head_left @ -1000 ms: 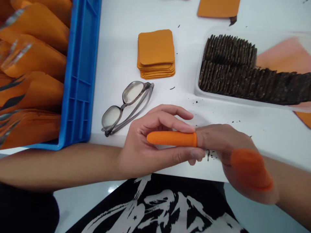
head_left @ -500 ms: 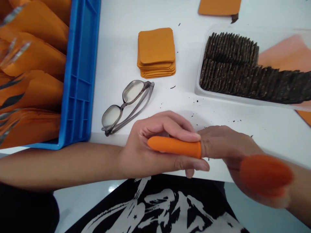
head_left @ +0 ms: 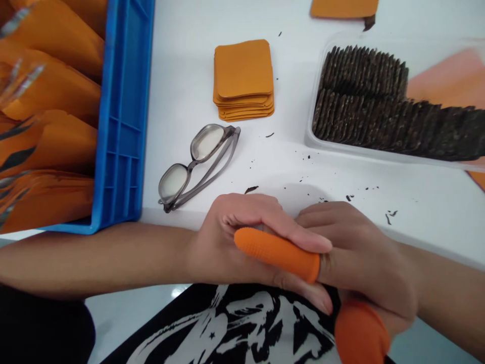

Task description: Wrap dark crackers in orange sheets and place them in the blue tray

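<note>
The left hand (head_left: 242,265) closes around the orange finger cover (head_left: 278,254) worn on the right hand's (head_left: 364,253) index finger.
Left thumb and index finger hold this cover from two sides, near its rim; its tip points to the left palm. The right hand's other fingers are partly hidden, so I cannot tell how far they bend. Its thumb, lower, wears a second orange cover (head_left: 361,333).

Your left hand (head_left: 223,247) pinches an orange finger cot (head_left: 278,254) on your right hand (head_left: 367,253); eyeglasses (head_left: 192,166), stacked orange squares (head_left: 243,71), clear tub (head_left: 329,144) of dark slices (head_left: 371,124) beyond.
</note>
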Tool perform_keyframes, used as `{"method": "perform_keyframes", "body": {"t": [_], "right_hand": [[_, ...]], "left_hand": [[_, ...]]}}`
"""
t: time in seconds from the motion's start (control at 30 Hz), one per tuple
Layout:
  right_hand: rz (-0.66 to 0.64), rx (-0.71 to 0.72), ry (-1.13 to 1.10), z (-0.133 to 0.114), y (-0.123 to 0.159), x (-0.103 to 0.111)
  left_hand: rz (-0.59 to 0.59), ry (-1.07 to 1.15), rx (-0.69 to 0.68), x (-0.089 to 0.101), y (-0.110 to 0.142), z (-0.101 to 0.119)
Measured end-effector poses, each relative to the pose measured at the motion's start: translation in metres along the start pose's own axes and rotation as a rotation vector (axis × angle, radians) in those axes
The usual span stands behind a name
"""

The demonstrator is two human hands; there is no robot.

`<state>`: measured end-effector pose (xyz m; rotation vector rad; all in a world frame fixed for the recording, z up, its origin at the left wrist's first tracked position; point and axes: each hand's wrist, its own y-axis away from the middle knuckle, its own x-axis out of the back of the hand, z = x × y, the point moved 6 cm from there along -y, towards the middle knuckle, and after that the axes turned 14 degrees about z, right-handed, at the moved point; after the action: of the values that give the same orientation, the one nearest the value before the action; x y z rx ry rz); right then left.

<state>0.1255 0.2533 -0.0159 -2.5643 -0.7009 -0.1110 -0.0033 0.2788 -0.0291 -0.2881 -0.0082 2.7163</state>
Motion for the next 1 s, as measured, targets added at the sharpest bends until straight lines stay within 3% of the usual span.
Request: {"method": "perform_keyframes", "body": {"t": [0.1,0.23,0.4,0.5,0.6,0.77,0.9,1.0], "right_hand": [[-0.063,0.104,0.219,-0.007,0.003,-0.001],[-0.104,0.153,0.306,-0.009,0.004,-0.002],[-0.081,0.142,0.268,-0.007,0.002,-0.002],[-0.020,0.098,0.240,-0.009,0.002,-0.005],[0.094,-0.041,0.203,-0.009,0.004,-0.006],[0.398,-0.240,0.047,-0.004,0.007,0.013],[0.438,-0.401,-0.104,0.007,0.005,0.022],[0.489,-0.442,-0.161,0.009,0.003,0.028]], "left_hand": [[0.056,-0.061,0.035,-0.005,0.000,0.000],[0.090,-0.116,0.079,-0.013,-0.001,-0.003],[0.033,-0.135,0.064,-0.010,0.001,-0.009],[-0.083,-0.042,-0.081,-0.011,0.002,-0.005],[-0.130,0.087,-0.196,-0.011,0.001,0.002],[-0.123,0.119,-0.090,-0.013,-0.003,0.004],[-0.064,0.157,-0.038,-0.011,-0.003,0.006],[0.027,0.171,0.028,-0.007,-0.002,0.002]]}}
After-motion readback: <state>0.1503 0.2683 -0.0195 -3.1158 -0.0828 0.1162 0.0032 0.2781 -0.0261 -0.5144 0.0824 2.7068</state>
